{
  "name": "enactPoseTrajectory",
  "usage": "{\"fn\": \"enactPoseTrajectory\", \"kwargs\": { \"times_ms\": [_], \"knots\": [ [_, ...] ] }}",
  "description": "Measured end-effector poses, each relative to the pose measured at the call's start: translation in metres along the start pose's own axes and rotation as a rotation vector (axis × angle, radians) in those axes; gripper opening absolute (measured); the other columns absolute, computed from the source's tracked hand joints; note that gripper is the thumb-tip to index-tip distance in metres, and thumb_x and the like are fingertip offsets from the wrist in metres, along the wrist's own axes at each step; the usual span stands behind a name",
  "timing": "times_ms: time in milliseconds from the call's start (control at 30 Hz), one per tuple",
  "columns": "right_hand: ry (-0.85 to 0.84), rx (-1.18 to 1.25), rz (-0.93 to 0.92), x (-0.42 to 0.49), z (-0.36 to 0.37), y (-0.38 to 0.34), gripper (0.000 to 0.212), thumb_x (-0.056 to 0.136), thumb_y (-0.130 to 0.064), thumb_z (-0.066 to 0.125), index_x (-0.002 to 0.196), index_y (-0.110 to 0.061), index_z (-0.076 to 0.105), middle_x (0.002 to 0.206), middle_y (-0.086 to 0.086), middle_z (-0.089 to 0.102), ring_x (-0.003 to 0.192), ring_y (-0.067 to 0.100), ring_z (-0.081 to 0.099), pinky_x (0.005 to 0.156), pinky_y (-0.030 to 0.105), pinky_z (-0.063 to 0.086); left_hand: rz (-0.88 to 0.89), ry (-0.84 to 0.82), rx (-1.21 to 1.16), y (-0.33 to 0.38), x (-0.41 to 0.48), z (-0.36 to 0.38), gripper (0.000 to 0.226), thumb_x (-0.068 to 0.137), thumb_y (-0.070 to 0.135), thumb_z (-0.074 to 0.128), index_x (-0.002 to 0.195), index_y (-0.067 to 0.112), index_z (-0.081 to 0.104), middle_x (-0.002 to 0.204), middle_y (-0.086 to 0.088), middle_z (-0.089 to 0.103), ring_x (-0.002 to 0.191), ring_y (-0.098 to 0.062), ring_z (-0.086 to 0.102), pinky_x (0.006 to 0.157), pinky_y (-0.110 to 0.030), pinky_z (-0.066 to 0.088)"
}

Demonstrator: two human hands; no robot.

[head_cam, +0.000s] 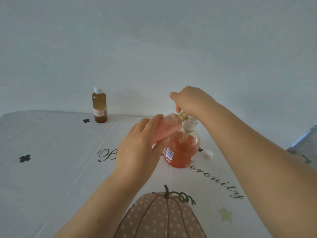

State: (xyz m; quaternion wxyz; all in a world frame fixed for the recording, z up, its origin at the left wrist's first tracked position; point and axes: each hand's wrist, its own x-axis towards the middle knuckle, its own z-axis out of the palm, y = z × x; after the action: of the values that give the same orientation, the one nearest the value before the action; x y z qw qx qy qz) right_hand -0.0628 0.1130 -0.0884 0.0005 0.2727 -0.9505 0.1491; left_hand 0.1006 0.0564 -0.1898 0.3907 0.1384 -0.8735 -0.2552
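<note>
Two hands at work: both are being kept over one spot at the middle of the tablecloth [60, 152], and each is being closed on something.
Left hand [137, 148]: it is being wrapped round the lower body of the small bottle [166, 127], with the fingers being curled over its upper side. Nothing else is being held by it.
Small bottle: it is being held off the table and tilted, neck up and to the right. It is partly filled with pink liquid. Its open mouth is being kept right at the spout of the pump head [189, 125], touching or all but touching.
Right hand [192, 100]: it is being held curled over the pump head from above, the thumb being bent down beside the small bottle's neck. How far the fingers are being wrapped round the far side cannot be told.
Pump head: white, being covered on top by the right hand, its spout being pointed left toward the small bottle.
Soap dispenser [181, 150]: it is being left standing upright on the tablecloth directly under both hands. It is clear, round and filled with orange-pink liquid, and its labelled left side is being partly hidden by the left hand.
White cap [208, 154]: it is being left lying loose on the tablecloth near the soap dispenser's right side, apart from it.
Amber bottle [100, 107]: it is being left upright at the far left of the table, well apart from the hands, with a white lid on and a pale label.
Tablecloth print: a dotted pumpkin [159, 215] is being shown at the near edge, with black script, black clover shapes and a green star around it.
</note>
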Motion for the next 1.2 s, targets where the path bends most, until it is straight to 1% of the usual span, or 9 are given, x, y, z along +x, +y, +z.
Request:
{"fn": "enactPoseTrajectory", "kwargs": {
  "times_ms": [133,333,500,667,767,900,1000,1100,1200],
  "knots": [
    [0.006,0.021,0.027,0.003,0.006,0.0,0.049,0.095,-0.041,0.035,0.087,-0.009,0.071,0.067,0.003,0.06,0.066,0.022,0.058,0.063,0.03,0.042,-0.007,-0.004,0.012,-0.002,0.0,0.002,0.053,0.084,0.029,0.07,0.133,0.025,0.049,0.116,0.01,0.06,0.1,-0.014,0.057,0.069,-0.03,0.049],
    [0.011,0.067,0.023,-0.001,0.001,0.002,0.046,0.094,-0.037,0.037,0.09,-0.007,0.071,0.063,0.004,0.059,0.064,0.024,0.057,0.066,0.032,0.044,-0.004,-0.006,-0.013,0.001,-0.002,0.001,0.052,0.086,0.033,0.067,0.134,0.025,0.048,0.116,0.01,0.06,0.101,-0.015,0.058,0.071,-0.034,0.052],
    [0.015,0.004,-0.022,-0.004,-0.008,0.0,0.044,0.095,-0.04,0.037,0.088,-0.009,0.069,0.071,0.002,0.061,0.067,0.022,0.059,0.064,0.03,0.042,-0.006,-0.001,-0.032,0.003,-0.003,0.001,0.052,0.087,0.038,0.064,0.135,0.026,0.048,0.116,0.012,0.059,0.1,-0.012,0.058,0.072,-0.031,0.052],
    [0.004,0.012,-0.006,-0.004,-0.007,-0.001,0.045,0.095,-0.037,0.038,0.092,-0.006,0.07,0.068,0.003,0.059,0.065,0.023,0.057,0.066,0.031,0.044,0.0,0.008,-0.037,0.004,-0.002,0.0,0.052,0.087,0.039,0.064,0.135,0.027,0.047,0.117,0.013,0.059,0.101,-0.011,0.058,0.072,-0.033,0.053],
    [0.011,0.015,0.014,-0.002,-0.005,-0.001,0.046,0.095,-0.037,0.036,0.09,-0.007,0.071,0.067,0.004,0.059,0.063,0.022,0.057,0.063,0.03,0.042,-0.002,0.016,-0.034,0.003,-0.001,0.002,0.052,0.086,0.036,0.066,0.134,0.027,0.048,0.116,0.012,0.059,0.101,-0.012,0.058,0.071,-0.033,0.053],
    [0.003,0.004,0.027,0.001,0.004,0.001,0.046,0.094,-0.037,0.035,0.088,-0.009,0.071,0.067,0.005,0.061,0.066,0.023,0.058,0.063,0.03,0.041,-0.006,0.027,0.005,-0.002,-0.001,0.004,0.053,0.083,0.029,0.071,0.132,0.025,0.05,0.114,0.01,0.06,0.099,-0.015,0.058,0.068,-0.028,0.048],
    [0.003,0.017,0.032,0.002,0.008,0.003,0.048,0.094,-0.038,0.035,0.088,-0.008,0.071,0.07,0.005,0.062,0.067,0.023,0.057,0.064,0.031,0.041,0.002,0.027,0.003,-0.003,-0.001,0.005,0.053,0.082,0.028,0.072,0.131,0.026,0.049,0.112,0.01,0.061,0.097,-0.015,0.058,0.067,-0.029,0.049],
    [-0.001,0.03,0.036,0.001,0.007,0.003,0.048,0.094,-0.037,0.035,0.091,-0.007,0.072,0.066,0.004,0.058,0.064,0.023,0.055,0.064,0.03,0.042,0.006,0.035,-0.002,-0.003,-0.001,0.006,0.054,0.082,0.027,0.072,0.131,0.025,0.05,0.113,0.009,0.061,0.098,-0.016,0.059,0.068,-0.034,0.052],
    [0.013,0.03,0.028,-0.001,0.001,0.001,0.046,0.093,-0.036,0.036,0.093,-0.007,0.072,0.067,0.003,0.058,0.063,0.022,0.054,0.064,0.03,0.042,0.004,0.043,-0.019,-0.001,-0.001,0.005,0.054,0.083,0.028,0.072,0.132,0.025,0.05,0.114,0.01,0.06,0.099,-0.015,0.059,0.07,-0.032,0.051]
  ]
}}
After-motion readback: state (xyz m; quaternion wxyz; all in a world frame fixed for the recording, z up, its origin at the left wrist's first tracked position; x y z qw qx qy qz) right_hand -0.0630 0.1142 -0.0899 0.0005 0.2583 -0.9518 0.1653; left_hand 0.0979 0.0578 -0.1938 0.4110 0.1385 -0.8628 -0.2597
